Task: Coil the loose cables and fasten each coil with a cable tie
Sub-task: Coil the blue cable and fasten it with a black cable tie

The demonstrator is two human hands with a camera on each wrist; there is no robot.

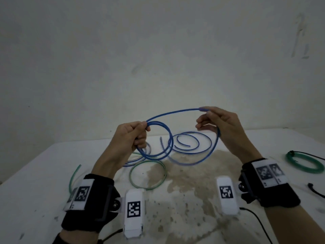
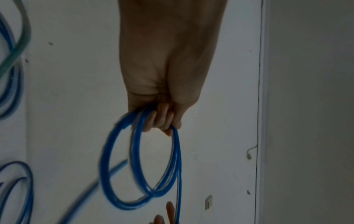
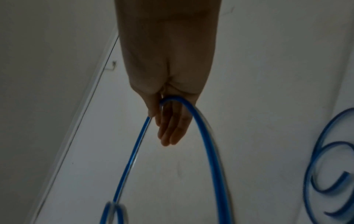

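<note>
A blue cable (image 1: 170, 115) is held up above the white table (image 1: 31, 184). My left hand (image 1: 135, 134) grips a small coil of two or three blue loops (image 2: 141, 163) in its curled fingers. From there the cable arcs to my right hand (image 1: 215, 118), which pinches it between thumb and forefinger with the other fingers relaxed; in the right wrist view the cable (image 3: 203, 128) bends over that hand (image 3: 168, 119). The rest of the blue cable (image 1: 193, 143) spirals loosely on the table beyond the hands.
A loose green cable (image 1: 149, 175) lies under the left hand. A tied green coil (image 1: 304, 162) sits at the right edge, with a black cable tie (image 1: 316, 191) near it. A brown stain (image 1: 190, 176) covers the table's middle. A wall stands close behind.
</note>
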